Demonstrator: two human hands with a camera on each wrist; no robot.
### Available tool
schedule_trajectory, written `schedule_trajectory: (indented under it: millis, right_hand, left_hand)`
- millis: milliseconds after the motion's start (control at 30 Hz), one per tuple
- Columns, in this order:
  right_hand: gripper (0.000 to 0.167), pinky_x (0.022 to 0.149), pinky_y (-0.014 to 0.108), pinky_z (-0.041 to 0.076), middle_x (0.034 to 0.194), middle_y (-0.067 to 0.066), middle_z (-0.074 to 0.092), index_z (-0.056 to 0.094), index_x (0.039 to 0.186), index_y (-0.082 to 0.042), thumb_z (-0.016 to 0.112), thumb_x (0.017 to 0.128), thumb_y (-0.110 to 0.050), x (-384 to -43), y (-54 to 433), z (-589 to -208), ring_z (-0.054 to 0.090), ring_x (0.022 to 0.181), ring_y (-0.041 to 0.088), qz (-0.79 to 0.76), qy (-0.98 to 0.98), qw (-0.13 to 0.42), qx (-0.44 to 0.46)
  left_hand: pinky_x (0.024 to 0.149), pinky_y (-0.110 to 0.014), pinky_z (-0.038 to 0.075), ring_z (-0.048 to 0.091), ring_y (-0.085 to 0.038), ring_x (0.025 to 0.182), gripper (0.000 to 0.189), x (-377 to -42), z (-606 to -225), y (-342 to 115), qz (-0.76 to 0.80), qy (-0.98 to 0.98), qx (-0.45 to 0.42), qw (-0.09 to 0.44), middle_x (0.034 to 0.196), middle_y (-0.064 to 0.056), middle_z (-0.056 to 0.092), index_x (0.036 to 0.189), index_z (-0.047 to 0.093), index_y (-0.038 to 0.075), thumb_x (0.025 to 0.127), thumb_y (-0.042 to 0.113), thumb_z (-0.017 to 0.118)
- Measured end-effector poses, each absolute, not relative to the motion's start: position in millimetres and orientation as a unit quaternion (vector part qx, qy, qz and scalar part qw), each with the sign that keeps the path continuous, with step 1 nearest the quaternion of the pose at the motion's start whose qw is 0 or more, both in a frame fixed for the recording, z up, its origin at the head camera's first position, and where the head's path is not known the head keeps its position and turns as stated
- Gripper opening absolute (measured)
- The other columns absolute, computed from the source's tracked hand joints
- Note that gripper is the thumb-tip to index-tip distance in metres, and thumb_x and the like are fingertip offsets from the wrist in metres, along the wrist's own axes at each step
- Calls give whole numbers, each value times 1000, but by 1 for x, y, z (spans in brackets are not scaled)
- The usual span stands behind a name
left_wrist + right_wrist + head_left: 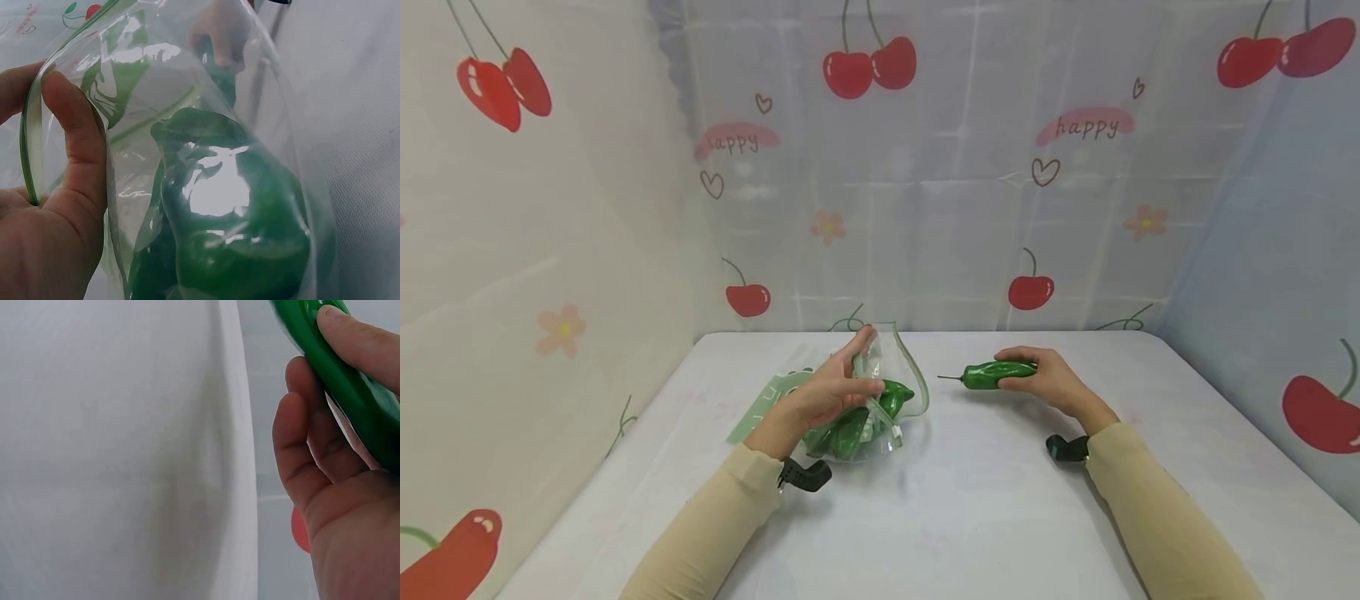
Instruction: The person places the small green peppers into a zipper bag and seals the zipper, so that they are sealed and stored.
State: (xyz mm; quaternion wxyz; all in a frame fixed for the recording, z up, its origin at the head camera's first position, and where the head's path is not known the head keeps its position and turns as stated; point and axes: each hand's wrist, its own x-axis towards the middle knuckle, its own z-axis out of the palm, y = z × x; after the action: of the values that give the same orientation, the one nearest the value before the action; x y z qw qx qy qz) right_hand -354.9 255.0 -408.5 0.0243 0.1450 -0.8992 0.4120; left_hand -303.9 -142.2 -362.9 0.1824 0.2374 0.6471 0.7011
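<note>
A clear zip bag with a green zip edge and several green peppers inside is on the left part of the table. My left hand holds this bag by its mouth, which gapes toward the right. Close up in the left wrist view, fingers hook over the green zip rim, and a glossy pepper bulges behind the film. On the right, my right hand grips a long green pepper just above the table, its thin stem pointing left. Fingers and thumb pinch its sides in the right wrist view.
A flat bag with green print lies left of the left hand, partly hidden by it. The white-covered table meets a curtain with cherry prints at the back. Similar sheets stand at both sides.
</note>
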Motion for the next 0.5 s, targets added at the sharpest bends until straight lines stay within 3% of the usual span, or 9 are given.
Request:
schedule_trajectory:
  millis: [233, 500]
  right_hand:
    - [57, 101, 48, 50, 145, 16, 58, 63, 140, -11, 81, 90, -30, -350, 253, -400, 54, 123, 35, 409, -900, 33, 146]
    - [53, 90, 32, 52, 141, 16, 60, 65, 136, -14, 82, 89, -31, -344, 250, -387, 58, 114, 33, 422, -892, 47, 156]
  left_hand:
    - [75, -24, 59, 62, -12, 97, 105, -305, -363, -142, 699, 650, 237, 179, 174, 15, -2, 167, 2, 30, 92, -1, 69]
    - [75, -24, 59, 62, -12, 97, 105, -306, -365, -143, 700, 650, 234, 179, 174, 15, -1, 167, 3, 31, 92, -2, 69]
